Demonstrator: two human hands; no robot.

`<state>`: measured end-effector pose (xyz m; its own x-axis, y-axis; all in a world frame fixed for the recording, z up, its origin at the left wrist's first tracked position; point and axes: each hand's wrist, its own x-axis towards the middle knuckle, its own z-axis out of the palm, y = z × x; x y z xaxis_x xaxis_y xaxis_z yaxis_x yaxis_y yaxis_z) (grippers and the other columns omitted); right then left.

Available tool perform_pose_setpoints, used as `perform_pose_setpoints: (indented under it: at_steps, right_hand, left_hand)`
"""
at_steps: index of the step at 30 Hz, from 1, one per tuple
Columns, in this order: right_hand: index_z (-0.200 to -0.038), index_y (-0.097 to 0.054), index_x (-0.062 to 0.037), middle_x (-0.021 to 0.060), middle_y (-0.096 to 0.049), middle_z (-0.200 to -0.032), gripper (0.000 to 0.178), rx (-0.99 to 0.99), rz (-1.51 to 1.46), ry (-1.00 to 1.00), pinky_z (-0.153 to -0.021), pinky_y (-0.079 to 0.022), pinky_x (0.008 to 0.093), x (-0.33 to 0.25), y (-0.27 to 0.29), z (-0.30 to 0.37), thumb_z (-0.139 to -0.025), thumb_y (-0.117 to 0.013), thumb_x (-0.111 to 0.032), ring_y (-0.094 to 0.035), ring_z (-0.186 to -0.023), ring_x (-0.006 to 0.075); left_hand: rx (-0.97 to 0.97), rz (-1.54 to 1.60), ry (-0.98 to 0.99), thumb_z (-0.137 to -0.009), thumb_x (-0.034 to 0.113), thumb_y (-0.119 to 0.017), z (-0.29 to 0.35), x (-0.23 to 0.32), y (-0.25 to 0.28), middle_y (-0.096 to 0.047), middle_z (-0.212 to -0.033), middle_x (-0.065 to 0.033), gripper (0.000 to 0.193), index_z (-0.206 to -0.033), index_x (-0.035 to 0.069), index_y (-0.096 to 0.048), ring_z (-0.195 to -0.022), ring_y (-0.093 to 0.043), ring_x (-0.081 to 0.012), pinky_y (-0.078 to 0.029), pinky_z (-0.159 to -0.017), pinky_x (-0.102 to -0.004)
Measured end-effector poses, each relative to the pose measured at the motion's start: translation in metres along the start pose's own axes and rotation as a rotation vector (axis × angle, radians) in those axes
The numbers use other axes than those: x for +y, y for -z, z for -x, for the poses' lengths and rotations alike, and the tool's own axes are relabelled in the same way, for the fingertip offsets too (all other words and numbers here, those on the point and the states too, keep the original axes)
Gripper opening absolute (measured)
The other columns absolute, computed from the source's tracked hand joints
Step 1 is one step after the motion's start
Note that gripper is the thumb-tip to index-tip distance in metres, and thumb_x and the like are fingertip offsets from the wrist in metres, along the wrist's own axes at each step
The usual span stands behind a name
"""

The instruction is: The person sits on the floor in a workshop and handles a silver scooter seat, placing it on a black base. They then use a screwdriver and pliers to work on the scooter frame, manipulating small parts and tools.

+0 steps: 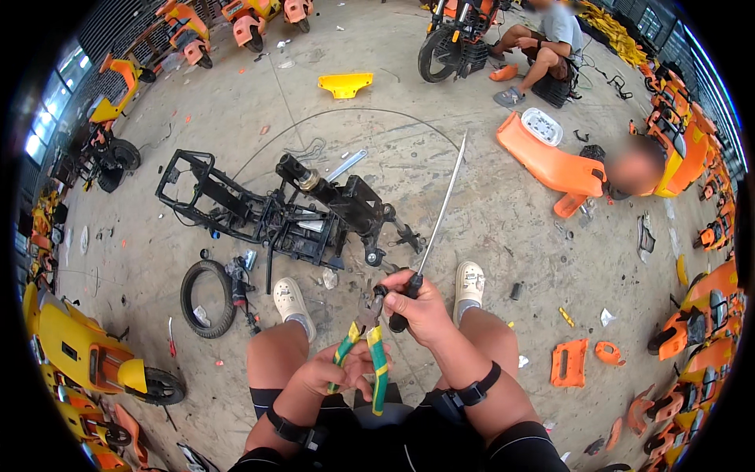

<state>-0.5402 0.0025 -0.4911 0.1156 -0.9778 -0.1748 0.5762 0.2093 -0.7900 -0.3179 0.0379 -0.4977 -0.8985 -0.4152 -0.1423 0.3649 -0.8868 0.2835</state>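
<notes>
My left hand is closed round the spread green-and-yellow handles of a pair of pliers. Their jaws point away from me and meet a small dark piece by my right fingertips; its kind is too small to make out. In my right hand is a screwdriver, its black handle in the palm and its long thin shaft slanting up and to the right. Just beyond both hands lies a black scooter frame with a front fork standing out of it.
A loose tyre lies left of my feet. Orange body panels and a white tray are at the right, a yellow panel farther off. A person sits near a motorbike at the back. Scooters line both sides.
</notes>
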Motion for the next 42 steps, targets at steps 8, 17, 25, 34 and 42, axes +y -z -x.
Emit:
perform_pose_setpoints:
  at_steps: [8,17,25,34,42]
  right_hand:
    - [-0.106,-0.062,-0.0025,0.0054,-0.066,-0.092,0.022,-0.043,-0.048,-0.022,-0.069,-0.05,0.0276,0.01,0.004,0.002,-0.089,-0.073,-0.011,-0.06,-0.075,0.0127]
    - [-0.11,-0.062,-0.0048,0.0056,-0.065,-0.091,0.027,-0.05,-0.125,-0.057,-0.07,-0.052,0.0282,0.013,0.005,-0.002,-0.089,-0.074,-0.017,-0.062,-0.073,0.0131]
    - [-0.12,-0.059,-0.0073,0.0087,-0.065,-0.102,0.031,-0.081,-0.194,-0.091,-0.068,-0.051,0.0268,0.009,0.005,-0.006,-0.094,-0.068,-0.023,-0.059,-0.076,0.0119]
    - [-0.093,-0.058,-0.0033,0.0056,-0.059,-0.076,0.033,0.291,0.03,-0.075,-0.053,-0.044,0.0279,-0.011,0.01,-0.009,-0.098,-0.061,-0.035,-0.051,-0.058,0.0122]
    - [-0.082,-0.052,-0.0052,0.0073,-0.056,-0.064,0.029,0.22,0.317,-0.138,-0.051,-0.045,0.0294,-0.014,-0.001,0.006,-0.098,-0.061,-0.028,-0.048,-0.051,0.0128]
  left_hand:
    - [-0.08,-0.011,0.038,-0.061,0.002,-0.056,0.001,0.003,0.005,-0.054,-0.13,-0.0313,0.088,-0.146,-0.006,-0.035,-0.116,-0.058,-0.0353,-0.052,-0.086,-0.0407]
    - [-0.038,0.023,0.008,-0.06,0.0,-0.057,-0.007,0.001,-0.011,-0.055,-0.12,-0.0255,0.084,-0.143,0.003,-0.041,-0.114,-0.057,-0.0457,-0.041,-0.103,-0.0531]
    - [-0.025,-0.057,0.012,-0.066,0.013,-0.062,-0.011,0.005,-0.014,-0.054,-0.121,-0.0211,0.091,-0.15,0.005,-0.028,-0.103,-0.059,-0.0342,-0.043,-0.097,-0.0443]
    - [0.113,-0.155,-0.163,-0.074,0.01,-0.059,-0.007,0.008,-0.004,-0.054,-0.115,-0.0205,0.08,-0.148,0.007,-0.03,-0.105,-0.058,-0.0315,-0.042,-0.102,-0.0497]
    - [0.485,-0.797,-0.176,-0.083,0.007,-0.057,-0.002,-0.001,0.002,-0.056,-0.107,-0.0111,0.07,-0.147,0.003,-0.028,-0.094,-0.06,-0.0197,-0.049,-0.085,-0.0356]
